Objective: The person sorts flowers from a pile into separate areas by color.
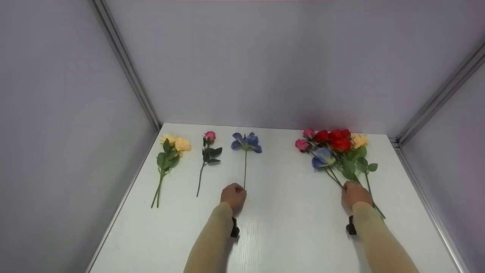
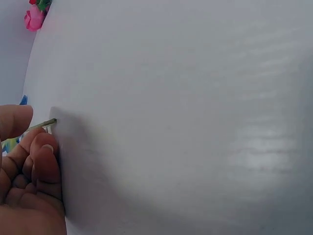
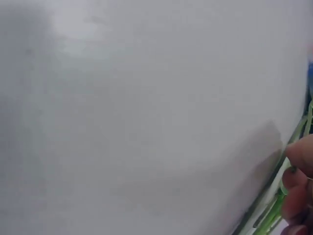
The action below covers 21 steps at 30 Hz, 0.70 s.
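The left hand (image 1: pixel 233 196) pinches the blue flower's stem (image 1: pixel 245 167) at its bottom end while the right hand (image 1: pixel 354 193) grips the mixed bouquet's stems (image 1: pixel 337 178) off to its right, so probably best lifting that stem gently, not bending it.

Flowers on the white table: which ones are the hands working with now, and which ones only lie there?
In hand:
- blue flower, stem end pinched by the left hand
- mixed bunch, stems gripped by the right hand

Lying apart:
- yellow roses
- pink rose
- white table
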Each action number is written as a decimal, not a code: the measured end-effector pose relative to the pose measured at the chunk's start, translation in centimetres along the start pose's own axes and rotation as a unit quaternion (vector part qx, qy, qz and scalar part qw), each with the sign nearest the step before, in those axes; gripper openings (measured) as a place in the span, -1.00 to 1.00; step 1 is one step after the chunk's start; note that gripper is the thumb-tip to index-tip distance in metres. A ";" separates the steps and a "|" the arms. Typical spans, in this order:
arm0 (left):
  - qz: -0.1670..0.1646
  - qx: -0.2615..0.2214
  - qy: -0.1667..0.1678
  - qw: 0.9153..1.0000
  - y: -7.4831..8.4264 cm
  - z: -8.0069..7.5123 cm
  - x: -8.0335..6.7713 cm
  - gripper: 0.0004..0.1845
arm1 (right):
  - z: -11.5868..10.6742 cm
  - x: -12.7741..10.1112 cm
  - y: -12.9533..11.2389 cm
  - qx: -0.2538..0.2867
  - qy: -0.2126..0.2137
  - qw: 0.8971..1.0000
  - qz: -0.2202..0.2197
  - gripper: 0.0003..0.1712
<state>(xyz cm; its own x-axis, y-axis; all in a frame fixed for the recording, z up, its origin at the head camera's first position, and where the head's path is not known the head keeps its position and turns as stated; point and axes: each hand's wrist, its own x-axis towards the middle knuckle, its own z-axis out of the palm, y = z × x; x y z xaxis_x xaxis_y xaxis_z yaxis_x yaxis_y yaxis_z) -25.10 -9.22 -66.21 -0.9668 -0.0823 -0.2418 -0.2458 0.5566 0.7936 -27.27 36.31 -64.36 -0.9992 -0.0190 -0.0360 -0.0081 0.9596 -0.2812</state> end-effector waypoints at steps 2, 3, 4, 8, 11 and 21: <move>0.002 -0.005 0.001 1.000 0.0 -0.2 0.0 -0.88 | 0.0 0.0 -0.1 0.006 -0.005 1.000 -0.008 -0.78; 0.003 -0.009 0.001 1.000 0.0 -0.3 0.0 -0.88 | -0.1 0.0 -0.2 0.009 -0.008 1.000 -0.010 -0.77; 0.003 -0.012 0.000 1.000 0.0 -0.3 0.1 -0.88 | -0.1 0.0 -0.3 0.012 -0.010 1.000 -0.011 -0.76; 0.002 -0.022 -0.006 1.000 -0.1 -0.4 0.4 -0.88 | -0.1 0.0 -0.9 0.031 -0.016 0.999 -0.007 -0.74; 0.006 -0.021 -0.009 1.000 -0.6 -0.2 0.9 -0.88 | -0.1 0.0 -1.4 0.055 -0.017 0.998 0.006 -0.75; -0.004 -0.047 -0.042 0.998 -0.2 -1.0 0.6 -0.84 | 0.4 -0.4 -3.9 0.184 -0.046 0.981 0.049 -0.72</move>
<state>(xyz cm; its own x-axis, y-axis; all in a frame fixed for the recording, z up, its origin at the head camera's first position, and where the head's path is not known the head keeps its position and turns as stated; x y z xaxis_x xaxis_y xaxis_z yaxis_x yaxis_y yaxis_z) -25.73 -10.18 -65.99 -0.9567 -0.0149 -0.2906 -0.2623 0.4763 0.8392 -26.82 32.41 -63.66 -0.9866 0.0267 -0.1608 0.1191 0.7918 -0.5991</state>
